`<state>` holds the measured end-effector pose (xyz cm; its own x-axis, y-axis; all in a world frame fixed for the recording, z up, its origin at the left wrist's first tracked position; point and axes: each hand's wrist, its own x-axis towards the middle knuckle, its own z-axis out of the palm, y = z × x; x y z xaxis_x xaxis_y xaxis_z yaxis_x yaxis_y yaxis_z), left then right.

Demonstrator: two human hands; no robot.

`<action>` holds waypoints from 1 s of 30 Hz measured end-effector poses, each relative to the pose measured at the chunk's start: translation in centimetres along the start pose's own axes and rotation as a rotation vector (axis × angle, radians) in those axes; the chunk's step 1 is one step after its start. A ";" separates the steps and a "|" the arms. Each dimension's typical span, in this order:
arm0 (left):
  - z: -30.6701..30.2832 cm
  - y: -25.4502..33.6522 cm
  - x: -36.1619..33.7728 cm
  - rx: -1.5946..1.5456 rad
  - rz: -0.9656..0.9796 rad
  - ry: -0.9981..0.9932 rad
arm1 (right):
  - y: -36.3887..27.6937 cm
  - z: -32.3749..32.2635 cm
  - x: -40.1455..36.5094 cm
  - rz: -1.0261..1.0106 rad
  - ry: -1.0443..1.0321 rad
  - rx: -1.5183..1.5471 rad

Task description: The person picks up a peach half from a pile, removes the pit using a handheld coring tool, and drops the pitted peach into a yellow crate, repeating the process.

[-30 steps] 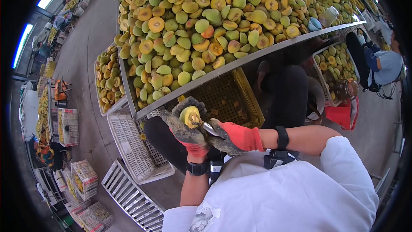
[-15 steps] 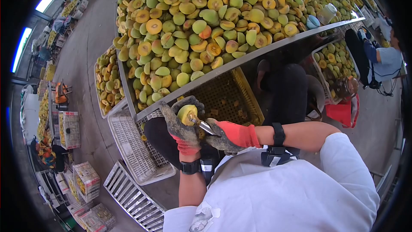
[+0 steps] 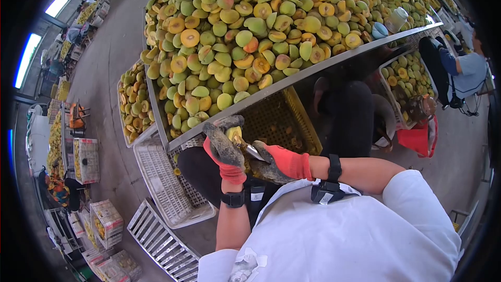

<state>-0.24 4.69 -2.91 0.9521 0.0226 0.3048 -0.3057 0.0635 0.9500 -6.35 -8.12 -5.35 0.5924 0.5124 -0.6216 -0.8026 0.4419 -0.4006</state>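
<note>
My left hand (image 3: 225, 146), in a dirty dark glove with a red cuff, is closed around a halved yellow-green fruit, peach-like (image 3: 235, 134), above my lap. My right hand (image 3: 275, 162), gloved the same way, grips a shiny metal pitting tool (image 3: 254, 152). The tool's tip is against the fruit half; its exact shape is hidden between the gloves. Just beyond my hands, a metal-edged table (image 3: 292, 80) bears a large heap of halved fruit (image 3: 224, 57).
Under the table edge stands a yellow crate (image 3: 305, 120) with scraps in it. White crates (image 3: 162, 188) stand at my left, one fruit-filled crate (image 3: 134, 102) beside the table. A jar (image 3: 397, 18) and blue bowl (image 3: 380, 29) sit on the heap. Another person (image 3: 467, 75) sits at right.
My left hand has turned over the fruit half, so less of its cut face shows. The tool stays against it, and both hands remain close together.
</note>
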 end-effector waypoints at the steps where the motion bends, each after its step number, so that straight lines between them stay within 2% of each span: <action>1: 0.6 0.3 0.3 0.074 0.072 0.025 | 0.2 -0.2 0.2 0.016 -0.030 0.055; 2: 0.9 0.5 0.5 0.148 0.144 0.052 | -0.6 0.2 -0.9 0.012 -0.028 0.053; 4: 1.1 1.0 0.7 0.236 0.205 0.011 | -2.4 1.3 -3.9 -0.110 -0.168 -0.517; 6: 0.7 0.9 1.0 0.329 0.267 -0.024 | -2.6 1.3 -3.9 -0.068 -0.175 -0.423; 8: -0.2 0.8 1.3 -0.240 -0.285 -0.109 | -2.6 1.1 -4.0 -0.022 -0.183 -0.322; 9: -0.4 1.6 1.8 -0.190 -0.347 -0.197 | -2.8 1.0 -4.0 0.001 -0.193 -0.348; 10: -0.9 1.5 2.2 -0.187 -0.347 -0.198 | -3.0 1.0 -4.1 0.023 -0.202 -0.372; 12: -1.6 1.4 2.8 -0.395 -0.516 -0.393 | -3.7 1.5 -4.7 -0.005 -0.208 -0.440; 17: -0.7 2.0 2.2 -0.253 -0.377 -0.258 | -3.3 1.3 -3.9 -0.109 -0.231 -0.516; 19: -0.3 1.7 1.3 -0.627 -0.590 0.013 | -3.2 1.4 -3.7 -0.131 -0.215 -0.515; 23: -0.4 0.8 0.4 -0.473 -0.453 -0.044 | -4.0 1.3 -4.0 0.002 -0.329 -0.374; 26: -0.4 0.1 0.3 -0.648 -0.484 -0.085 | -4.0 1.1 -3.7 0.005 -0.304 -0.445; 28: 0.7 0.8 -0.2 -0.928 -0.513 0.139 | -2.8 -0.2 -2.0 -0.004 -0.377 -0.368; 29: 0.3 0.5 -0.1 -0.927 -0.513 0.139 | -2.7 -0.1 -2.0 -0.004 -0.378 -0.367; 30: -0.3 0.0 -0.2 -0.738 -0.541 0.060 | -2.7 0.0 -2.1 -0.086 -0.354 -0.448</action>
<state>-0.41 5.00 -2.98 0.9703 -0.1455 -0.1930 0.2388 0.7012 0.6718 -5.44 -10.34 -2.96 0.5820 0.7377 -0.3423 -0.6560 0.1771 -0.7336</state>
